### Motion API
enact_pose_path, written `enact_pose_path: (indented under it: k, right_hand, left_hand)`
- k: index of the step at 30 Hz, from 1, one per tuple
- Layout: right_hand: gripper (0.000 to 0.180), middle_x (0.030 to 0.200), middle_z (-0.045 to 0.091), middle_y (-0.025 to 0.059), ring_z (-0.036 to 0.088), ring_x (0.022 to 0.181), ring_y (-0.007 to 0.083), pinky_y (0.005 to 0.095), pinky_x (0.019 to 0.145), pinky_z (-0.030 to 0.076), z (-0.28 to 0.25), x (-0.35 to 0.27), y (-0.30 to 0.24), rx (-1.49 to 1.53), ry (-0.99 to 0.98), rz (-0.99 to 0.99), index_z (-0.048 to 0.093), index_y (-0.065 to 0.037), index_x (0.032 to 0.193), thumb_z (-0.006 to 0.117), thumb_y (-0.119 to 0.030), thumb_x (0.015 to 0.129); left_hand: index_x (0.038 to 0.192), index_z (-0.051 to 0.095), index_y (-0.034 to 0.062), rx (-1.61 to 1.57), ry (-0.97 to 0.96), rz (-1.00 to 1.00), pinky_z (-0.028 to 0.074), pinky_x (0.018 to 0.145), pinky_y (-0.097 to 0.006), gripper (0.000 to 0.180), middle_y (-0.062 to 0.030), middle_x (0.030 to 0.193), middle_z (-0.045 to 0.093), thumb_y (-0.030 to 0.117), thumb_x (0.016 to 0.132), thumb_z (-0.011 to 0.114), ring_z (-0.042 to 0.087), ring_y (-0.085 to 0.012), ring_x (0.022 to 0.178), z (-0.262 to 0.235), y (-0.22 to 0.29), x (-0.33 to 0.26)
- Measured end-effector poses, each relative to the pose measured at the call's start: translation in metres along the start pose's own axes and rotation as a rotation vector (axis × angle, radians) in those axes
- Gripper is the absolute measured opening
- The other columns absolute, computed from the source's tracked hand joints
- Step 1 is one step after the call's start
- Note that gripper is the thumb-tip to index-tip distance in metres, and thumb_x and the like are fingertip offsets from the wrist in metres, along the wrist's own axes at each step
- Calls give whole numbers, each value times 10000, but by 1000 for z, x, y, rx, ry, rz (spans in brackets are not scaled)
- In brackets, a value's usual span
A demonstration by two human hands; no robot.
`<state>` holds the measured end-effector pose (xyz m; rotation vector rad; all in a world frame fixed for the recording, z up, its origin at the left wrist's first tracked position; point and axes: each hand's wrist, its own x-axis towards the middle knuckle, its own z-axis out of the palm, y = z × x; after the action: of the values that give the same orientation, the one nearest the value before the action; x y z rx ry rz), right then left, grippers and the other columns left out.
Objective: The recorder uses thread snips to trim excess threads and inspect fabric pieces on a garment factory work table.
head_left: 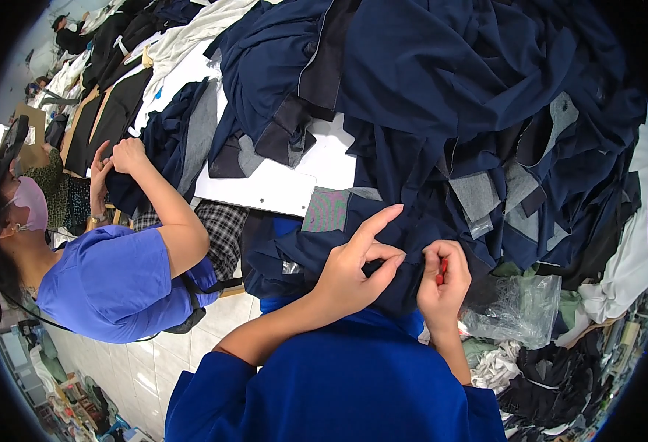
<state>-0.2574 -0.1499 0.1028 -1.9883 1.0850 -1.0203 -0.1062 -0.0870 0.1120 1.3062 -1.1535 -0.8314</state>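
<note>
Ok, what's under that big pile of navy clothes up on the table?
Under the navy pile a white board shows at its lower left edge, bearing a patterned swatch. How far the board runs beneath is covered by cloth.

Lighting: even, bright, diffuse overhead; shadows soft. Glare: mild on white tabletop [294, 184]. Distortion: strong fisheye bending, black vignette at rim. Focus: sharp centrally.

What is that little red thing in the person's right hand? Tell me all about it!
Only a small sliver of the red thing shows, so what it is cannot be told. It looks smooth and bright red. The right hand curls around it, fingers closed, hiding most of it. It sits just above the dark blue cloth, close to the left hand pinching that cloth.
</note>
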Motion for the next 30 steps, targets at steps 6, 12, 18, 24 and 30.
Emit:
enact_pose_path:
  k: [6,12,18,24,30]
  right_hand:
    - [40,812,549,32,481,715,73,190,654,387,-13,1,17,105,40,116,547,20,866,543,-3,898]
    - [102,783,603,71,553,621,98,197,536,412,-12,5,-4,121,-121,-21,631,8,869,644,56,781]
    - [112,754,591,69,528,574,104,205,513,399,-10,4,-6,101,-102,-31,604,5,821,669,62,750]
    - [62,808,533,8,458,677,47,175,593,357,-7,-6,4,522,-115,273,559,14,879,612,-10,859]
    - [139,777,429,7,355,559,59,203,497,295,-22,-1,18,1256,50,706,487,-44,942,537,-173,938]
  left_hand:
    - [1368,357,25,1,7,-4,512,754,-266,640,-106,797,693,-46,789,621,688,-177,791,-1,-1,0]
    - [1371,351,21,13,15,6,508,743,-261,651,-95,782,684,-56,783,620,683,-168,761,1,-1,2]
    - [1367,355,13,33,19,43,509,740,-261,648,-98,778,681,-60,781,623,683,-172,751,1,-2,2]
    - [1360,363,8,38,-2,55,511,740,-267,636,-107,780,683,-63,784,621,684,-179,757,4,0,3]
    - [1354,370,6,56,3,68,509,750,-268,618,-111,790,683,-61,793,619,685,-184,773,2,-1,3]
